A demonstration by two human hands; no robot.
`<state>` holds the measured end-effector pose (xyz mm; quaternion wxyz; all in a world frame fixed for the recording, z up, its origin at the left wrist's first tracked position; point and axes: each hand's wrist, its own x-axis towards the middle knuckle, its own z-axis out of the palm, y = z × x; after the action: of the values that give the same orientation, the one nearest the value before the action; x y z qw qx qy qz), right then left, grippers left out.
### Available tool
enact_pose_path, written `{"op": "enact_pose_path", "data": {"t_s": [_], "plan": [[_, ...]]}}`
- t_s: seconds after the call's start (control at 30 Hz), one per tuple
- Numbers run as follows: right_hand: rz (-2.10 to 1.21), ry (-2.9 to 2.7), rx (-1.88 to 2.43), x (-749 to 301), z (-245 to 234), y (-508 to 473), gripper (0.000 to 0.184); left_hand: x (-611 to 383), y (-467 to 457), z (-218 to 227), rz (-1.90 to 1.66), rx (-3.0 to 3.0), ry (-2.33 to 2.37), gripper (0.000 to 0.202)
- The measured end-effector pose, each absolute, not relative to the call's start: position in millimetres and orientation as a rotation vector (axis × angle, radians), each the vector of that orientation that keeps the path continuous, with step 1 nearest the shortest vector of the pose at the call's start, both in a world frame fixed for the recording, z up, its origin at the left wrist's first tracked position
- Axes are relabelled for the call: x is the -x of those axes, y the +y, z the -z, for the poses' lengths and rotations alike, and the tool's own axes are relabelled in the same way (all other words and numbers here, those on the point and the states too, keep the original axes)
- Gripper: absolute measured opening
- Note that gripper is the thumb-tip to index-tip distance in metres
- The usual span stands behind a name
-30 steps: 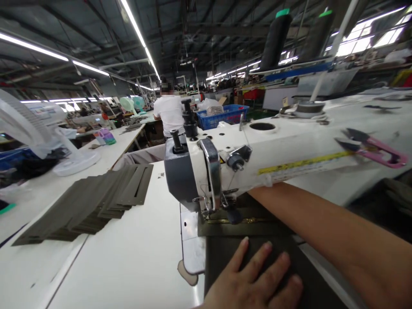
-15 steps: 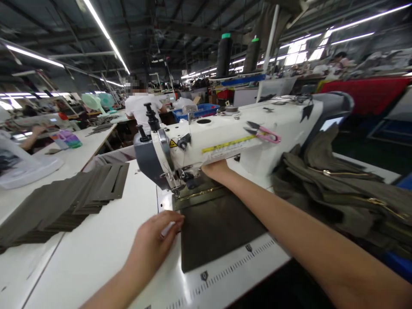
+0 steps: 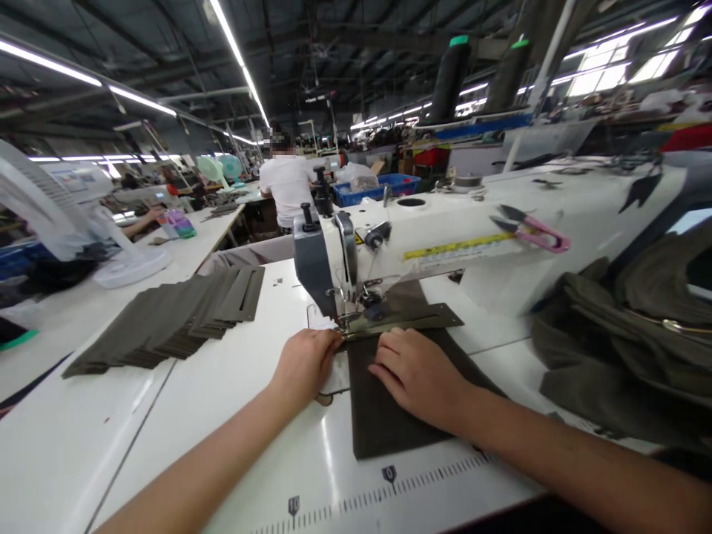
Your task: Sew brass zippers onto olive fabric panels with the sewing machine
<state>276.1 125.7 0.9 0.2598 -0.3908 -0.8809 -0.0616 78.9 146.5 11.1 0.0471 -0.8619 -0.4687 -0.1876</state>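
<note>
A white sewing machine (image 3: 445,237) stands on the white table (image 3: 233,415). A dark olive fabric piece (image 3: 383,423) with a zipper edge lies under its presser foot (image 3: 350,315). My left hand (image 3: 305,363) is curled, its fingertips pinching the fabric's left edge just in front of the foot. My right hand (image 3: 417,374) lies flat on the fabric beside it, fingers stretched toward the needle.
A fanned stack of olive fabric pieces (image 3: 172,319) lies on the left. A heap of olive fabric (image 3: 628,348) sits on the right. Pink snips (image 3: 534,226) rest on the machine arm. A white fan (image 3: 67,222) stands far left. A person in a white shirt (image 3: 286,189) sits ahead.
My right hand has come out from under the machine arm onto the fabric in front of the foot. My left hand moved up to the fabric's edge by the foot.
</note>
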Motion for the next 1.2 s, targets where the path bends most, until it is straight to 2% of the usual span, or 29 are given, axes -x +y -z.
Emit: {"op": "enact_pose_path", "data": {"t_s": [0.17,0.27,0.4,0.5,0.63,0.7,0.83,0.93,1.2], "plan": [[0.474,-2.347,0.979,-265.3,-7.1,142.2,0.015,-80.7,146.3,-12.6,0.602,2.604,-1.457,0.013],[0.535,-2.314,0.925,-263.8,-2.3,143.8,0.011,-82.3,142.9,-5.0,0.643,2.646,-1.313,0.012],[0.297,-2.325,1.004,-263.4,5.4,145.3,0.020,-83.1,137.9,2.2,0.660,2.615,-1.215,0.012],[0.161,-2.322,1.026,-263.3,6.1,146.6,0.019,-82.8,136.9,2.5,0.643,2.605,-1.238,0.016],[0.250,-2.239,0.988,-265.2,2.8,145.5,0.017,-82.9,140.3,-1.4,0.717,2.610,-1.352,0.016],[0.271,-2.252,0.967,-265.4,3.0,144.5,0.024,-83.1,142.7,-3.8,0.777,2.597,-1.411,0.017],[0.151,-2.368,1.123,-262.2,5.1,142.8,0.018,-82.9,144.8,-6.8,0.776,2.610,-1.469,0.017],[0.084,-2.475,1.232,-259.4,3.7,141.4,0.025,-82.9,143.6,-6.4,0.764,2.606,-1.453,0.017],[-0.067,-2.548,1.231,-261.7,-0.4,140.4,0.020,-81.8,142.4,-3.9,0.800,2.633,-1.393,0.017]]}}
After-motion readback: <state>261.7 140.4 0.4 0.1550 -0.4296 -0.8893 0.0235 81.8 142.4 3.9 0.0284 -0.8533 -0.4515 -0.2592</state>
